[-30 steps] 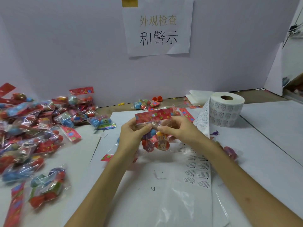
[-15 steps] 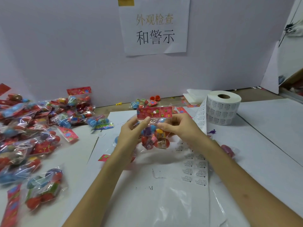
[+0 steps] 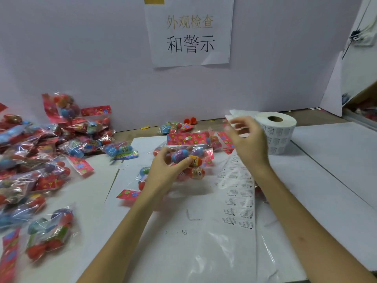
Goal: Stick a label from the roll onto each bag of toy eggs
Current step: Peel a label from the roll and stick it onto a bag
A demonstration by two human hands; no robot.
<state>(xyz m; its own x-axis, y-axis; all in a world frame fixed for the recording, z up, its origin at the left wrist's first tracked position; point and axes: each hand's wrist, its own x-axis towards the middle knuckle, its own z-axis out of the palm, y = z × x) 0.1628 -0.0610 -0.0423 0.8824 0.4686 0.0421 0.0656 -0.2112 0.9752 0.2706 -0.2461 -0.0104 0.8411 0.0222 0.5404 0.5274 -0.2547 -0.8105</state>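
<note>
Worktop point(image 3: 330, 164): heap of egg bags point(image 3: 30, 160) left, label roll point(image 3: 275, 133) far right, label strip point(image 3: 238, 197) trailing near over white sheet point(image 3: 163, 256).

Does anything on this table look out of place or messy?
Two small orange pieces, perhaps loose egg halves, lie by the back wall outside any bag, with a tiny yellow bit nearby. The label strip trails loosely from the roll across the table.

L hand point(image 3: 169, 168) grips bag point(image 3: 187, 138), fingers curled round it. R hand point(image 3: 247, 139) up & right of that grip, fingers loosely bent, blurred.
</note>
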